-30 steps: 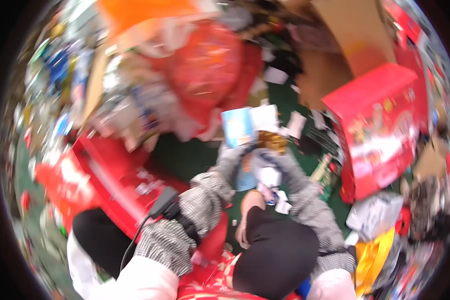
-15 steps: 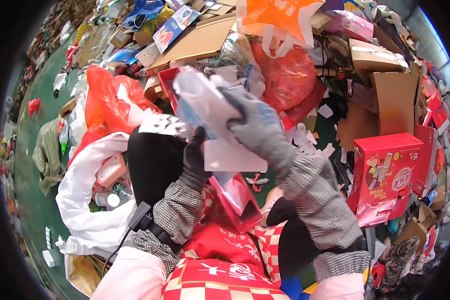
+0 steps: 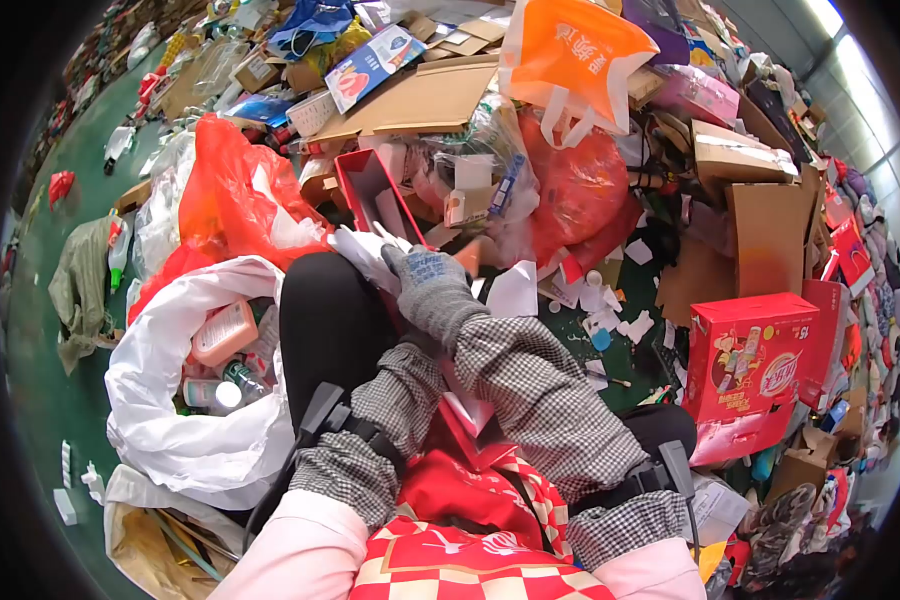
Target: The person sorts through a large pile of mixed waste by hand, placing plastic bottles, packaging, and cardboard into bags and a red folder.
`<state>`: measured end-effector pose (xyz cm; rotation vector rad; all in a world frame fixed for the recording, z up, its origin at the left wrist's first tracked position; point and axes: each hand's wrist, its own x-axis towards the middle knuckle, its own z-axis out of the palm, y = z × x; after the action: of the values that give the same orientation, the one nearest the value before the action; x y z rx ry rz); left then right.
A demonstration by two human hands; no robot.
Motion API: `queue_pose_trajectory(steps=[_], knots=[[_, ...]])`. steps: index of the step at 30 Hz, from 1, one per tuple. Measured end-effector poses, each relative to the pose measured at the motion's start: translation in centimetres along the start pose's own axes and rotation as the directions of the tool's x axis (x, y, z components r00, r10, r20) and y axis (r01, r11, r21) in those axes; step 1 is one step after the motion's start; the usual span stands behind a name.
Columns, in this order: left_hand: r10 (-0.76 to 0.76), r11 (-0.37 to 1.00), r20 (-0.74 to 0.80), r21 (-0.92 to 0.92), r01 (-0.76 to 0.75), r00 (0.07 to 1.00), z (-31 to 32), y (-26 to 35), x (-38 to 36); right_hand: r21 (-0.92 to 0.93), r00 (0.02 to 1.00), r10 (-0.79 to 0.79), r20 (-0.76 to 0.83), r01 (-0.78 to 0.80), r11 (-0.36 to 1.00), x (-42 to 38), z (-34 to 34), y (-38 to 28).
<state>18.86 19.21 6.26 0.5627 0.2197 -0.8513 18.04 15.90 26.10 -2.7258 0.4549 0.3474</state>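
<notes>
My right hand (image 3: pixel 432 285), in a grey glove with a blue print, is closed over crumpled white paper (image 3: pixel 363 255) near the centre, above my knee. My left hand lies under the right forearm and is hidden; only its checked sleeve (image 3: pixel 405 395) shows. Just behind the hands stands an open red box (image 3: pixel 375 195). A white sheet (image 3: pixel 513 292) is to the right of my right hand. Another red box (image 3: pixel 475 440) rests in my lap, partly covered by my sleeves.
At the left is a white sack (image 3: pixel 170 440) holding bottles, with a red plastic bag (image 3: pixel 235 190) behind it. An orange-and-white bag (image 3: pixel 575 60) and flattened cardboard (image 3: pixel 420 100) lie ahead. A large red carton (image 3: pixel 750 365) stands at the right.
My right hand has moved left and down, and the white paper is now low over the knee. My left hand has gone out of sight beneath the right arm. The camera view has shifted slightly.
</notes>
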Motion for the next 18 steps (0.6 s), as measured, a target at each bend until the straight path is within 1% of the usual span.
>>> queue_pose_trajectory(steps=[2, 5, 6, 9, 10, 11, 13, 14, 15, 16, 17, 18], knots=[[-0.015, 1.000, -0.038, 0.001, 0.015, 0.999, -0.2, -1.0, 0.6, 0.021, 0.996, 0.085, 0.015, -0.085, 0.996, 2.1, 1.9, 0.2], [-0.042, 0.999, -0.074, 0.007, 0.042, 0.996, -0.7, -2.6, 1.1, 0.112, 0.987, 0.153, -0.049, -0.147, 0.983, 3.8, 3.6, 1.8], [-0.049, 0.999, -0.082, 0.008, 0.049, 0.995, -0.8, -3.0, 1.2, 0.070, 0.990, 0.133, -0.053, -0.130, 0.989, 4.8, 4.5, 2.2], [-0.079, 0.997, -0.088, 0.015, 0.081, 0.993, -1.5, -4.0, 0.9, -0.117, 0.937, 0.349, 0.022, -0.345, 0.931, 6.6, 6.1, 2.1], [-0.091, 0.995, -0.078, 0.022, 0.093, 0.993, -1.8, -4.3, 0.7, -0.107, 0.938, 0.337, 0.082, -0.328, 0.939, 7.2, 7.1, 3.1], [-0.108, 0.994, -0.072, 0.025, 0.110, 0.992, -2.0, -4.8, 0.5, -0.175, 0.951, 0.300, 0.071, -0.284, 0.943, 7.4, 8.3, 4.2], [-0.143, 0.989, -0.051, 0.030, 0.144, 0.988, -2.1, -5.3, -0.2, -0.126, 0.950, 0.291, 0.109, -0.277, 0.952, 8.1, 8.5, 5.7], [-0.153, 0.988, -0.027, 0.022, 0.153, 0.988, -2.2, -5.6, -0.5, -0.049, 0.956, 0.279, 0.087, -0.276, 0.960, 10.1, 10.8, 7.2], [-0.172, 0.985, 0.023, -0.008, 0.173, 0.985, -2.8, -6.0, -0.6, -0.002, 0.983, 0.136, 0.121, -0.137, 0.991, 8.7, 8.0, 6.9], [-0.186, 0.982, 0.085, -0.028, 0.189, 0.979, -4.1, -6.5, -0.7, -0.056, 0.996, -0.084, 0.031, 0.085, 0.995, 10.2, 9.5, 7.5], [-0.190, 0.982, 0.120, 0.023, 0.188, 0.974, -3.5, -5.8, -2.0, -0.153, 0.952, -0.299, -0.062, 0.287, 0.946, 11.4, 10.9, 8.0], [-0.058, 0.742, 0.070, 0.671, -0.004, 0.996, 5.9, 0.8, -8.2, 0.135, 0.989, -0.124, 0.078, 0.113, 0.984, 10.3, 8.7, 7.2]])
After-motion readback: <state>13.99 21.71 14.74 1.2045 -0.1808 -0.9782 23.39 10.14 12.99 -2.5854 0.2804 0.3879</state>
